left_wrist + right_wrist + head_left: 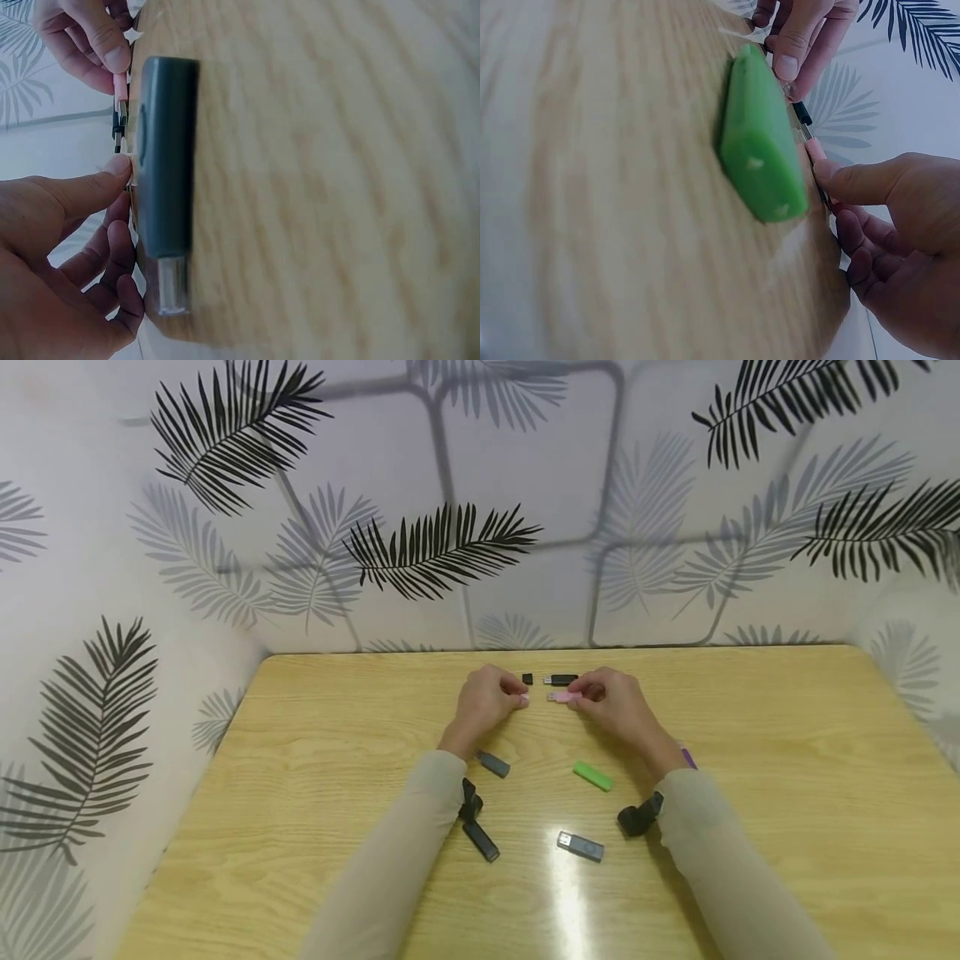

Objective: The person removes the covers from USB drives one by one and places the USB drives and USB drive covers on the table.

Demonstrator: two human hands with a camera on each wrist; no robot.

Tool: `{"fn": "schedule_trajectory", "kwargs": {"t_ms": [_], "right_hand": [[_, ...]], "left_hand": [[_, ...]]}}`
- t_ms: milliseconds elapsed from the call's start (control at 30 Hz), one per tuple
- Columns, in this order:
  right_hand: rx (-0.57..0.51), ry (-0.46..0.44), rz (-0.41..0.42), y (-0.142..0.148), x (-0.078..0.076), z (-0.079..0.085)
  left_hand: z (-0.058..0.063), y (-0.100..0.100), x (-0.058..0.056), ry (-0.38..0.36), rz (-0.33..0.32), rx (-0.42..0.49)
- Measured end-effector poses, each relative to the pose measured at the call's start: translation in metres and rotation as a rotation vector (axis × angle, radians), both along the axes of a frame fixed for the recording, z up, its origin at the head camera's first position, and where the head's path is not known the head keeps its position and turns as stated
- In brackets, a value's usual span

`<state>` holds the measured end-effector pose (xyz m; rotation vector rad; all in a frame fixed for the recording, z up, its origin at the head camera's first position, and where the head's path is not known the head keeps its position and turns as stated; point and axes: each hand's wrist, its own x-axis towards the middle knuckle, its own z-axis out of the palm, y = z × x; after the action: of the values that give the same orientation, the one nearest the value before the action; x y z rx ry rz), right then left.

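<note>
Toward the back of the table, my right hand [617, 706] pinches a pink USB stick [559, 697] between thumb and fingers, its metal plug pointing left. Facing it, my left hand [482, 700] holds a small pink piece [524, 697], likely a cap, mostly hidden by the fingertips. A gap separates the two pink parts. Just behind them lie a black USB stick [561, 680], plug to the left, and a small black cap [527, 678]. The right wrist view shows the pink stick [815, 149] beneath the thumb.
Nearer on the wooden table [337, 760] lie a dark grey USB stick [492, 764], a green one [592, 776], a black one [481, 842] and a grey one [581, 846]. Something purple [687, 757] shows partly behind the right wrist. A leaf-patterned wall [525, 585] borders the back edge.
</note>
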<state>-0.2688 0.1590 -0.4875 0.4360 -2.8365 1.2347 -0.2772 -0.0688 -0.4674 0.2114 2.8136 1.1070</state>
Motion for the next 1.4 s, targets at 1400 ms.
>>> {"fn": "schedule_trajectory", "kwargs": {"t_ms": [1400], "right_hand": [[-0.059, 0.15, -0.048, 0.026, 0.051, 0.03]], "left_hand": [[0.018, -0.022, 0.044, 0.066, -0.114, 0.332]]}}
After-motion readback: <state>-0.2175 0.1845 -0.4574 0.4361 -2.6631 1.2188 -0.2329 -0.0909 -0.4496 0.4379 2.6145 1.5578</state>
